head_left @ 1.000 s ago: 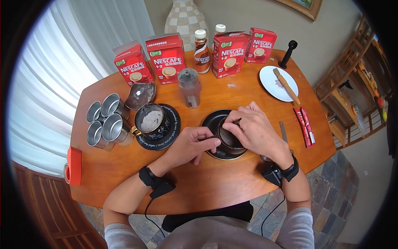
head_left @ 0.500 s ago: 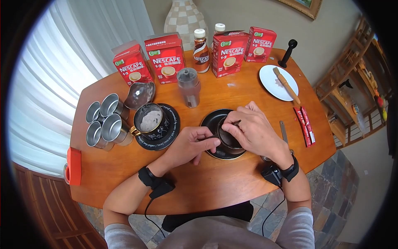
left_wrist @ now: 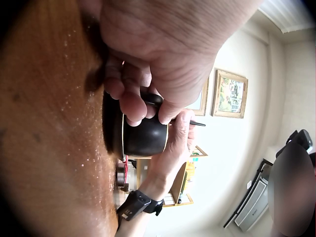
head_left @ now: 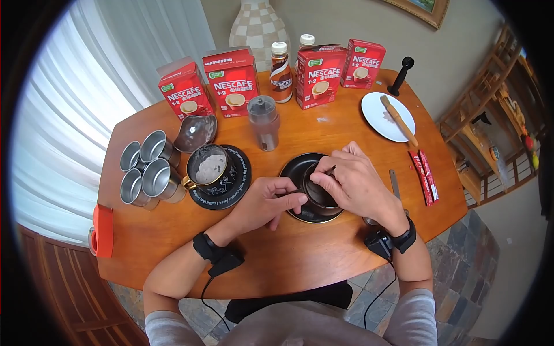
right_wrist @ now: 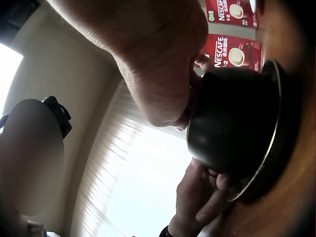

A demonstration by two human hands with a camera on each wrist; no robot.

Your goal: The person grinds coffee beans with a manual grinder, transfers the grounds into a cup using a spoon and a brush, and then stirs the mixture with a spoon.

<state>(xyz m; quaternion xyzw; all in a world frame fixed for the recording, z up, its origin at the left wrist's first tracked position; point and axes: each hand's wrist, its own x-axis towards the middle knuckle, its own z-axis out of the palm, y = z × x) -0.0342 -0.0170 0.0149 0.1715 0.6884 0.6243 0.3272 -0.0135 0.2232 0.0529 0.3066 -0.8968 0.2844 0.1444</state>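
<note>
In the head view a black cup [head_left: 321,199] stands on a black saucer [head_left: 293,168] with a thin gold rim. The left hand [head_left: 266,203] pinches the cup's handle at its left side; the left wrist view shows thumb and fingers round the handle [left_wrist: 154,98]. Over the cup's right rim the right hand [head_left: 353,180] holds a thin dark utensil [head_left: 332,168], whose tip sticks out above the fingers; its lower end is hidden. In the right wrist view the black cup [right_wrist: 234,121] hides part of the left hand [right_wrist: 197,197].
Left stand a gold-handled cup of grey powder [head_left: 210,167], several steel cups [head_left: 157,177] and a glass bowl [head_left: 196,132]. A grinder-like jar [head_left: 265,124], red boxes [head_left: 234,89] and bottles [head_left: 281,75] are behind. Right lie a white plate [head_left: 375,118] with a brush [head_left: 399,118], and red sachets [head_left: 424,177].
The right hand's fingers and the thin utensil have shifted very slightly over the cup. The left hand keeps its hold on the handle.
</note>
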